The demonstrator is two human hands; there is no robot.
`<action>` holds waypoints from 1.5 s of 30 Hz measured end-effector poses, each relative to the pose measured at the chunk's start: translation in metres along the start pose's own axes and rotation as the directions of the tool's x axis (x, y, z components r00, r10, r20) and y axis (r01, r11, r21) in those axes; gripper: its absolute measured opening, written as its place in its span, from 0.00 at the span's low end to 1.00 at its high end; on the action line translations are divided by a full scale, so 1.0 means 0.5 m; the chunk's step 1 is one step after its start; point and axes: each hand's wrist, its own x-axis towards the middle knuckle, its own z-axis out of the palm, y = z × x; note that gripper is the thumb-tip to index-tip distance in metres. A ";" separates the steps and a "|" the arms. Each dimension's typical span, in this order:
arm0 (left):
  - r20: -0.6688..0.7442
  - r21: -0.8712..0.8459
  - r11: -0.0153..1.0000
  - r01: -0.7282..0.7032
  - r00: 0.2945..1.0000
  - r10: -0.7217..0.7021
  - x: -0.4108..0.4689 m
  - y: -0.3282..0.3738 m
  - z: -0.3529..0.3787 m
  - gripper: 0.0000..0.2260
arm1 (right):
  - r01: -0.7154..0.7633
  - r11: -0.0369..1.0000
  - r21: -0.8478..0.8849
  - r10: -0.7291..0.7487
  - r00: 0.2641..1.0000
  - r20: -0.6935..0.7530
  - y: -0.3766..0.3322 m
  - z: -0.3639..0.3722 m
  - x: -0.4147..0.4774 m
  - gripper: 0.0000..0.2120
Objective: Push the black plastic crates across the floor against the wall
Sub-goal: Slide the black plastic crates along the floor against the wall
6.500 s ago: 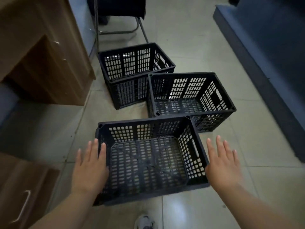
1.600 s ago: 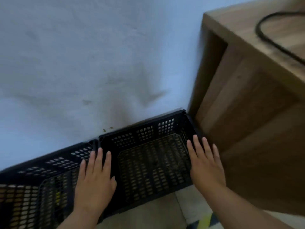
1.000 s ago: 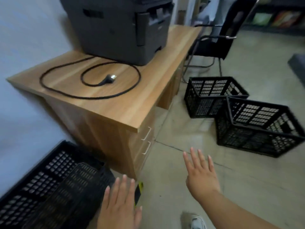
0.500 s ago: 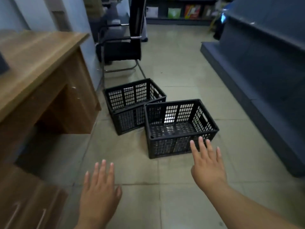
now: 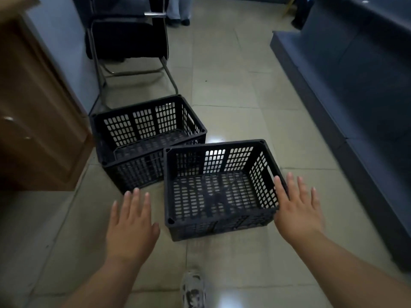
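Now, near crate [image 5: 219, 192]: empty, touching far crate [image 5: 146, 141].
Left hand [image 5: 131, 225]: spread flat, just beside near crate.
Right hand [image 5: 297, 210]: spread flat at its right wall.

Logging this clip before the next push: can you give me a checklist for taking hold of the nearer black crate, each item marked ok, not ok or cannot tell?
1. Nearer black perforated plastic crate empty: ok, only its bare slotted floor shows.
2. Right hand at the crate's right wall: ok, open palm beside it; contact cannot tell.
3. Left hand at the crate's left wall: not ok, it hovers open, apart from the crate.
4. Nearer crate free of the farther black plastic crate: cannot tell, their corners overlap in view.
5. Pale tiled floor free of loose objects near the crates: ok.
6. Brown wooden desk and black metal-framed chair clear of the nearer crate: ok.
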 end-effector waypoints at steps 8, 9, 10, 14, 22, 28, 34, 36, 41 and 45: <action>0.144 0.025 0.998 -0.061 0.988 0.057 0.324 0.099 0.122 0.32 | -0.073 0.997 -0.013 0.074 0.985 0.158 -0.002 0.114 0.335 0.37; 0.153 0.041 0.996 -0.074 0.986 0.067 0.354 0.108 0.148 0.32 | -0.071 0.997 -0.018 0.073 0.983 0.170 0.000 0.141 0.369 0.37; 0.162 0.055 0.995 -0.087 0.984 0.077 0.379 0.115 0.173 0.32 | -0.068 0.997 -0.023 0.071 0.981 0.182 0.002 0.168 0.401 0.37; 0.201 0.038 0.998 -0.055 0.979 0.046 0.456 0.135 0.281 0.33 | -0.064 0.996 -0.060 0.075 0.973 0.216 0.026 0.287 0.507 0.37; 0.092 0.061 0.997 -0.049 0.995 0.044 0.524 0.122 0.410 0.37 | -0.025 0.995 -0.098 0.047 0.971 0.235 0.075 0.439 0.620 0.36; 0.014 0.116 0.981 -0.156 0.988 0.155 0.533 0.116 0.431 0.46 | 0.039 0.982 -0.185 0.014 0.961 0.278 0.081 0.448 0.633 0.36; 0.007 0.062 0.970 -0.235 0.972 0.235 0.532 0.111 0.436 0.42 | 0.106 0.939 -0.328 0.009 0.944 0.331 0.072 0.443 0.638 0.34; 0.049 0.071 0.972 -0.224 0.974 0.221 0.526 0.105 0.428 0.41 | 0.134 0.935 -0.329 -0.017 0.942 0.336 0.069 0.437 0.634 0.33; 0.060 0.050 0.974 -0.219 0.974 0.216 0.475 0.059 0.394 0.42 | 0.202 0.930 -0.308 -0.081 0.928 0.364 0.045 0.400 0.608 0.34; 0.003 0.010 0.979 -0.204 0.979 0.204 0.395 -0.007 0.356 0.40 | 0.242 0.936 -0.257 -0.149 0.931 0.334 0.007 0.347 0.577 0.34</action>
